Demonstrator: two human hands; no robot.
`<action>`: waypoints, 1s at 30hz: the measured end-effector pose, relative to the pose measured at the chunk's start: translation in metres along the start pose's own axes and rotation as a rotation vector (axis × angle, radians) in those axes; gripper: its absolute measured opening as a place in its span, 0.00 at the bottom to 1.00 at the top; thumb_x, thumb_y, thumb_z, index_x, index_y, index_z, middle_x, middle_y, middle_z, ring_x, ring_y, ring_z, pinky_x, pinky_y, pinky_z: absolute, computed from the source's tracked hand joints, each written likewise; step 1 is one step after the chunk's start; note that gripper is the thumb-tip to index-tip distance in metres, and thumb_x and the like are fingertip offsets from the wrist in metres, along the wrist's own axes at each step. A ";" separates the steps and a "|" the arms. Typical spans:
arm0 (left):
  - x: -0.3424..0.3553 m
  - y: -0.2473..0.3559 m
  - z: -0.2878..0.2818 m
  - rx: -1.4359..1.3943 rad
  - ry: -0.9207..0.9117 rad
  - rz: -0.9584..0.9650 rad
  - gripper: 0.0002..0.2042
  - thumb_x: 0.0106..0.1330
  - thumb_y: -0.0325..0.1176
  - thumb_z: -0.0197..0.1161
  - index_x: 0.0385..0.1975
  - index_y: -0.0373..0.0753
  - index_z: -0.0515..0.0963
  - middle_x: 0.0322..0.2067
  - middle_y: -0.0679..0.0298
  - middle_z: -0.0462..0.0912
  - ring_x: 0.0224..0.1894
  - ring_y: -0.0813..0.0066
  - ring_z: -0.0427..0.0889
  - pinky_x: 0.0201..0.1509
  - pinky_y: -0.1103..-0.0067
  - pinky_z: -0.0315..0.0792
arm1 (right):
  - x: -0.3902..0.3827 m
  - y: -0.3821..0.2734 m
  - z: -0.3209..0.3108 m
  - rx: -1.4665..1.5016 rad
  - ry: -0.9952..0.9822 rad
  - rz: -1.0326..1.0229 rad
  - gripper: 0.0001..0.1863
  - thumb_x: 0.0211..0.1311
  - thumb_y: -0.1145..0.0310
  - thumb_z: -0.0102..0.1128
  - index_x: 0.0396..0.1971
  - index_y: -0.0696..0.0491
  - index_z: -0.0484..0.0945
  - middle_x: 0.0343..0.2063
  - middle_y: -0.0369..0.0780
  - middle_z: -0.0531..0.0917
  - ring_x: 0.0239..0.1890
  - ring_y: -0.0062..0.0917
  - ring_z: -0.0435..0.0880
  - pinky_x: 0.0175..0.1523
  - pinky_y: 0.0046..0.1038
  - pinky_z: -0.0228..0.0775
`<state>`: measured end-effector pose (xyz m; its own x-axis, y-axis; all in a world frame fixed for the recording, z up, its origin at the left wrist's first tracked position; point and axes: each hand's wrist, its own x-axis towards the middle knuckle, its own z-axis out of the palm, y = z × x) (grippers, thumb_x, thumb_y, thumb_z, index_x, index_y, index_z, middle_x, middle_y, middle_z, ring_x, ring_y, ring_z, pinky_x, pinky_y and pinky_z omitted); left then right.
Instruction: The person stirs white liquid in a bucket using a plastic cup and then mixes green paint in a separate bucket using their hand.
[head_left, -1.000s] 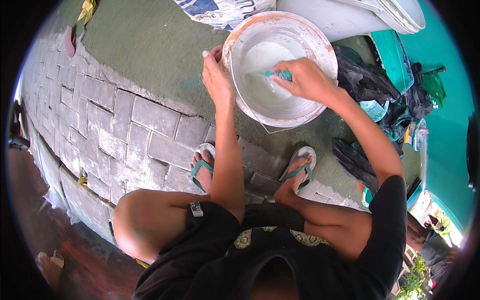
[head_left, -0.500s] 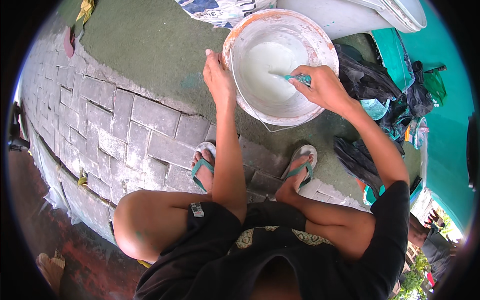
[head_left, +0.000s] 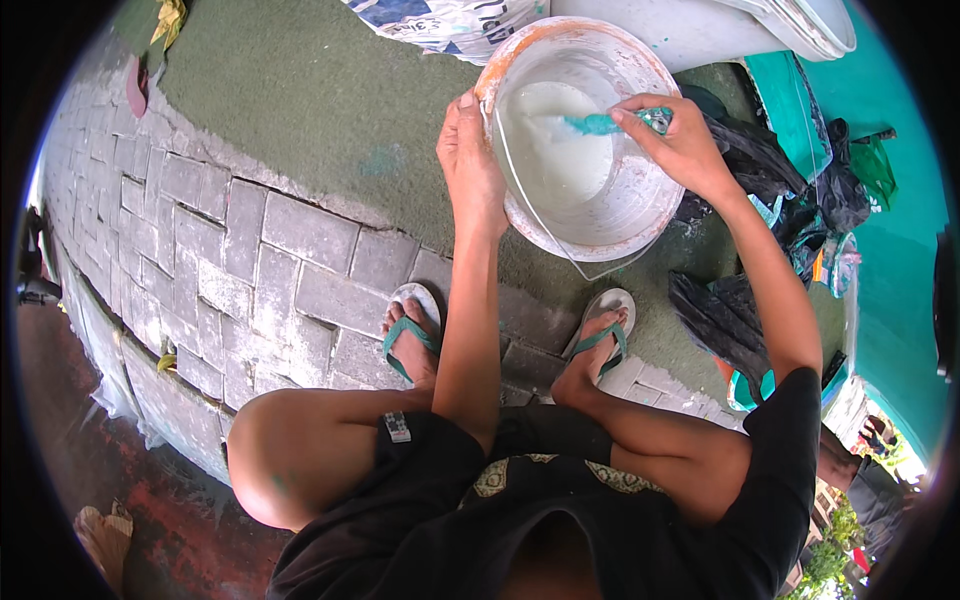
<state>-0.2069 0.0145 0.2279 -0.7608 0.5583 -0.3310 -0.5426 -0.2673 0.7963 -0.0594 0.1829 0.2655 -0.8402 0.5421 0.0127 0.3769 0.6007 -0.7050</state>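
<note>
A white bucket (head_left: 640, 190), its rim stained orange, leans over toward the right with thin whitish liquid (head_left: 575, 165) pooled inside. My left hand (head_left: 474, 165) grips the left side of its rim, fingers closed round the edge. In my right hand (head_left: 680, 150) is a teal-stained paintbrush (head_left: 598, 124), held by its handle over the bucket's mouth. The brush's pale tip reaches toward the liquid; whether it is dipped in is hard to make out. A thin wire bail (head_left: 545, 222) hangs down along the bucket's near side.
Behind the bucket lie a printed sack (head_left: 450, 25) and a large white pail (head_left: 690, 35). Crumpled black plastic bags (head_left: 745, 160) and a teal wall (head_left: 895, 290) are on the right. Grey paving blocks (head_left: 300, 230) and my sandalled feet (head_left: 412, 345) are nearer.
My left hand has moved right and closed on the rim. The bucket has shifted right and tipped over more. My right hand has risen with the paintbrush, showing more of it.
</note>
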 end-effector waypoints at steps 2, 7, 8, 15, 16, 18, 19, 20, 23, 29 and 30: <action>-0.001 0.000 0.001 -0.030 -0.015 0.024 0.19 0.76 0.46 0.50 0.45 0.35 0.78 0.39 0.65 0.83 0.38 0.81 0.79 0.44 0.80 0.74 | -0.002 -0.001 -0.004 -0.101 0.084 -0.133 0.11 0.62 0.63 0.62 0.37 0.55 0.85 0.18 0.47 0.82 0.21 0.32 0.82 0.31 0.33 0.71; -0.004 0.003 -0.002 -0.046 -0.024 0.012 0.19 0.76 0.45 0.48 0.46 0.33 0.76 0.40 0.62 0.82 0.39 0.77 0.80 0.44 0.78 0.75 | -0.016 -0.018 -0.008 -0.303 -0.104 0.143 0.10 0.61 0.64 0.63 0.36 0.55 0.85 0.14 0.46 0.78 0.18 0.36 0.79 0.30 0.35 0.71; -0.005 0.002 -0.002 -0.013 -0.029 0.015 0.20 0.76 0.45 0.47 0.49 0.32 0.75 0.43 0.59 0.81 0.42 0.73 0.80 0.47 0.75 0.76 | -0.020 -0.019 -0.008 -0.310 -0.116 0.167 0.10 0.60 0.64 0.63 0.35 0.55 0.85 0.14 0.46 0.78 0.18 0.36 0.79 0.30 0.35 0.70; -0.008 0.003 0.008 0.016 -0.017 0.030 0.21 0.76 0.45 0.44 0.53 0.31 0.71 0.48 0.56 0.78 0.47 0.69 0.79 0.50 0.72 0.76 | -0.041 -0.005 0.017 0.033 -0.109 0.035 0.13 0.58 0.63 0.65 0.35 0.58 0.84 0.13 0.46 0.77 0.17 0.33 0.75 0.30 0.33 0.69; -0.008 0.002 0.007 0.004 -0.015 0.029 0.21 0.76 0.45 0.44 0.53 0.32 0.71 0.47 0.56 0.78 0.47 0.69 0.79 0.50 0.72 0.76 | -0.041 -0.012 0.014 0.019 -0.232 0.166 0.13 0.64 0.65 0.62 0.34 0.63 0.82 0.27 0.44 0.84 0.32 0.26 0.81 0.42 0.29 0.71; -0.007 0.000 0.008 -0.025 -0.017 0.027 0.21 0.75 0.45 0.44 0.53 0.32 0.71 0.47 0.56 0.78 0.47 0.68 0.79 0.50 0.72 0.75 | -0.033 -0.012 0.019 0.013 -0.251 0.152 0.13 0.63 0.65 0.62 0.35 0.62 0.82 0.25 0.43 0.84 0.28 0.25 0.80 0.38 0.28 0.71; -0.007 -0.001 0.008 -0.024 -0.016 0.023 0.21 0.75 0.45 0.44 0.53 0.32 0.71 0.47 0.56 0.78 0.47 0.68 0.79 0.50 0.72 0.75 | -0.028 -0.012 0.022 0.010 -0.261 0.145 0.13 0.63 0.65 0.63 0.36 0.62 0.82 0.25 0.42 0.84 0.27 0.24 0.80 0.37 0.28 0.71; -0.007 0.000 0.008 -0.025 -0.015 0.018 0.21 0.75 0.45 0.44 0.53 0.32 0.72 0.47 0.56 0.78 0.46 0.68 0.79 0.50 0.71 0.75 | -0.022 -0.016 0.024 0.038 -0.250 0.182 0.13 0.63 0.65 0.63 0.36 0.61 0.82 0.24 0.42 0.84 0.25 0.23 0.79 0.34 0.27 0.70; -0.008 0.002 0.009 -0.035 -0.022 0.008 0.21 0.75 0.45 0.44 0.52 0.33 0.72 0.47 0.57 0.78 0.46 0.69 0.80 0.50 0.72 0.75 | -0.005 -0.026 0.025 0.015 -0.184 0.179 0.14 0.63 0.64 0.64 0.38 0.60 0.82 0.23 0.43 0.84 0.19 0.21 0.75 0.28 0.25 0.67; -0.005 0.000 0.009 -0.085 -0.037 0.016 0.18 0.76 0.42 0.48 0.49 0.35 0.77 0.41 0.64 0.81 0.42 0.79 0.78 0.50 0.80 0.71 | 0.002 -0.014 0.010 -0.294 -0.088 -0.072 0.14 0.59 0.64 0.65 0.39 0.58 0.84 0.15 0.48 0.79 0.21 0.41 0.80 0.30 0.38 0.71; -0.005 -0.001 0.008 -0.072 -0.037 0.018 0.17 0.76 0.42 0.48 0.48 0.35 0.77 0.41 0.65 0.81 0.42 0.80 0.78 0.50 0.80 0.71 | -0.003 -0.012 0.007 -0.346 -0.125 -0.066 0.13 0.58 0.64 0.65 0.39 0.58 0.84 0.16 0.48 0.79 0.22 0.42 0.80 0.31 0.39 0.72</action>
<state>-0.1996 0.0180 0.2330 -0.7576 0.5814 -0.2967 -0.5542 -0.3327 0.7630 -0.0638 0.1697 0.2693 -0.9003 0.4322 -0.0515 0.4116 0.8068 -0.4238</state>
